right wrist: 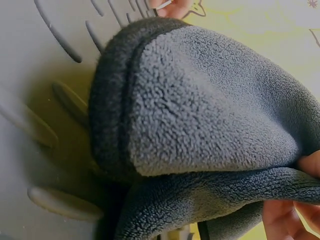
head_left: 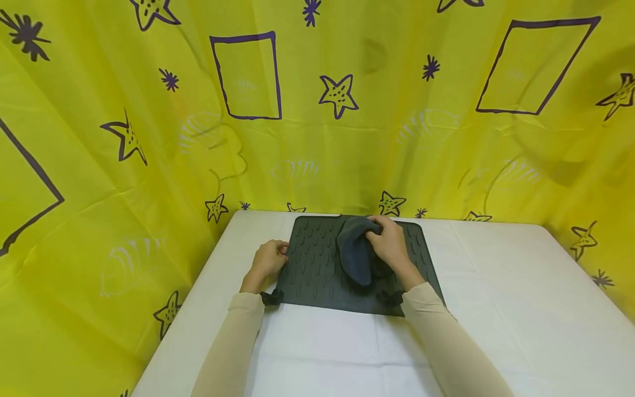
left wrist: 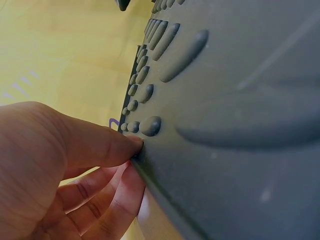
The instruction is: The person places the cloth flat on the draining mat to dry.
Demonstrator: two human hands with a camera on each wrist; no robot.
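Yellow curtain [head_left: 307, 143] hangs behind ridged mat [head_left: 312, 270]; my left hand [head_left: 268, 258] pinches its left edge, my right hand [head_left: 392, 242] fleece cloth [head_left: 354, 253] over it.

Between the grip of the left hand [head_left: 268, 259] and the cloth [head_left: 354, 253] drooping from the right hand [head_left: 391, 242] (a bulky obstacle), there's passing room over the mat [head_left: 311, 262]; beyond both grips, the curtain [head_left: 302, 149] blocks.

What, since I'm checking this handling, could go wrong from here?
The mat might shift, as the left hand pinches just its edge. The folded cloth could slip, since the right hand grips only part of it. It may also catch on the mat's raised ridges.
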